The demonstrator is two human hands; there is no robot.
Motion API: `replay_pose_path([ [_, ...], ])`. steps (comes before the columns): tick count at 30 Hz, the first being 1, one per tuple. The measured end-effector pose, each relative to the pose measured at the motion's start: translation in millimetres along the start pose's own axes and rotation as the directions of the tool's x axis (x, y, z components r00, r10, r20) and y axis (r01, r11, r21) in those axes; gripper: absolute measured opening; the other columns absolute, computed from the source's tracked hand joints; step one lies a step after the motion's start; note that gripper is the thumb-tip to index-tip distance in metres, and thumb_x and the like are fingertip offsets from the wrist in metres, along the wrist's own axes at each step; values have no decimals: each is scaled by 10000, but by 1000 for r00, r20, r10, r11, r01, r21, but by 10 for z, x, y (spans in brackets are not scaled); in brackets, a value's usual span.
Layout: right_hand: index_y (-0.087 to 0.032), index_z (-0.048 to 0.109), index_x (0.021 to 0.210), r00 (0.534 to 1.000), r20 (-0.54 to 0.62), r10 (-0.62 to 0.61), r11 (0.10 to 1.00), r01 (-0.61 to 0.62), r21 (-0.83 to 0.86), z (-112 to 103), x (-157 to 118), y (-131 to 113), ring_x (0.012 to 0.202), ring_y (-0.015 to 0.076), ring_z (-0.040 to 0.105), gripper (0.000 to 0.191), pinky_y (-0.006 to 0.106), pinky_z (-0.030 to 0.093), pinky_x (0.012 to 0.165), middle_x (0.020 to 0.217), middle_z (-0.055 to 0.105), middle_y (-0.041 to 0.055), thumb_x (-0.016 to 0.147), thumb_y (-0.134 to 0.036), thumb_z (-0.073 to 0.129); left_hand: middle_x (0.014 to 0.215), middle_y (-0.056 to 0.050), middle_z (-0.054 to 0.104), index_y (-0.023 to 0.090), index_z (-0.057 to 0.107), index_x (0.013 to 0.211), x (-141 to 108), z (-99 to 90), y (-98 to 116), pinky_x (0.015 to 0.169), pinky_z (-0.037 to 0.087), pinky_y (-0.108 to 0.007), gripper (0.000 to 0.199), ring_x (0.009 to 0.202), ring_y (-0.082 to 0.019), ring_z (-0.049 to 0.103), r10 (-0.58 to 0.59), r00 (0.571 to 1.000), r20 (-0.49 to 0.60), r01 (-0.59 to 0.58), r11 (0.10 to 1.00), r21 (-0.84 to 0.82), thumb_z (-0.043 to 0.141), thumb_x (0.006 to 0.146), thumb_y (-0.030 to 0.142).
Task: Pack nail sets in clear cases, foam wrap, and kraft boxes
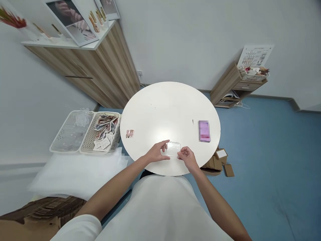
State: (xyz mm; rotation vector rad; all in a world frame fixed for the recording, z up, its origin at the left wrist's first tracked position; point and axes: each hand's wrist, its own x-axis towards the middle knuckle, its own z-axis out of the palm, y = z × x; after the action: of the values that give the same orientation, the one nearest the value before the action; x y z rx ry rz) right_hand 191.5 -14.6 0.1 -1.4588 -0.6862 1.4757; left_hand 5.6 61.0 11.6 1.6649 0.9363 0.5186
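A small clear plastic case (173, 149) is held between both hands, above the near part of the round white table (170, 100). My left hand (158, 152) grips its left side, thumb at the lower edge and a finger at the upper edge. At the right edge, my right hand (187, 158) pinches the case with fingers curled. A small pinkish set of nail-like pieces (129, 134) lies at the table's left side. On the right side lies a purple box (204, 131), with a tiny dark item (193, 122) to its left.
Left of the table are a white basket of printed cards (86, 142) and a basket of clear plastic cases (59, 137). Cardboard boxes (228, 170) sit on the floor at right. A wooden cabinet (110, 63) and a small shelf (227, 83) stand beyond the table.
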Motion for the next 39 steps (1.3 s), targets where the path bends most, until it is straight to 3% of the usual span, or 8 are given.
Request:
replay_pose_path([
  [5, -218, 464, 765, 999, 46, -17, 999, 18, -32, -78, 41, -8, 595, 109, 536, 312, 292, 461, 626, 662, 515, -38, 629, -432, 645, 828, -7, 561, 259, 487, 1170, 61, 38, -26, 699, 444, -287, 744, 633, -117, 510, -30, 999, 16, 30, 999, -34, 740, 471, 278],
  [8, -220, 486, 808, 990, 86, -107, 970, 123, -208, -151, 48, -65, 663, 135, 549, 291, 320, 466, 664, 730, 548, -5, 652, -421, 627, 793, -2, 559, 247, 514, 1137, 78, 32, -23, 698, 443, -289, 721, 646, -126, 510, -35, 999, -5, 35, 999, -39, 743, 454, 277],
  [11, -236, 498, 985, 946, 201, -254, 816, 321, -481, -239, 48, -197, 915, 208, 538, 469, 376, 448, 777, 1040, 545, 73, 588, -399, 687, 787, 0, 561, 244, 506, 1140, 89, 9, -28, 712, 441, -295, 717, 672, -132, 513, -38, 999, -16, 37, 999, -34, 739, 463, 287],
  [14, -256, 455, 1110, 870, 389, -302, 638, 488, -596, -287, 64, -329, 1163, 263, 392, 631, 426, 408, 875, 1330, 343, 90, 550, -390, 714, 804, 2, 553, 227, 482, 1160, 101, -20, -61, 718, 439, -298, 733, 694, -126, 513, 18, 1000, 24, -18, 1000, -3, 739, 478, 300],
  [16, -252, 462, 1107, 830, 465, -308, 564, 553, -613, -285, 91, -377, 1191, 258, 374, 565, 438, 393, 902, 1344, 339, 85, 601, -370, 682, 816, 0, 550, 214, 461, 1178, 106, -32, -93, 717, 441, -298, 750, 696, -119, 515, 56, 997, 53, -57, 998, 5, 740, 487, 305],
  [19, -239, 489, 1070, 801, 488, -347, 516, 598, -613, -256, 138, -385, 1157, 245, 429, 465, 429, 394, 911, 1288, 426, 89, 644, -334, 648, 827, -7, 558, 205, 416, 1217, 98, -36, -136, 716, 454, -301, 771, 674, -106, 525, 52, 994, 91, -50, 998, -30, 735, 523, 311],
  [33, -227, 542, 963, 840, 411, -354, 648, 538, -540, -245, 156, -311, 1133, 254, 453, 441, 383, 430, 856, 1225, 494, 96, 563, -323, 700, 850, -27, 577, 202, 377, 1251, 22, 34, -186, 739, 472, -324, 818, 752, -138, 578, -6, 993, 116, 32, 974, -223, 752, 526, 265],
  [39, -218, 552, 975, 858, 395, -329, 776, 484, -404, -222, 161, -332, 1121, 237, 469, 457, 378, 403, 910, 1196, 510, 102, 555, -294, 714, 821, -14, 568, 206, 403, 1223, 0, 28, -188, 740, 470, -321, 779, 725, -124, 567, -19, 995, 103, 45, 964, -261, 753, 527, 214],
])
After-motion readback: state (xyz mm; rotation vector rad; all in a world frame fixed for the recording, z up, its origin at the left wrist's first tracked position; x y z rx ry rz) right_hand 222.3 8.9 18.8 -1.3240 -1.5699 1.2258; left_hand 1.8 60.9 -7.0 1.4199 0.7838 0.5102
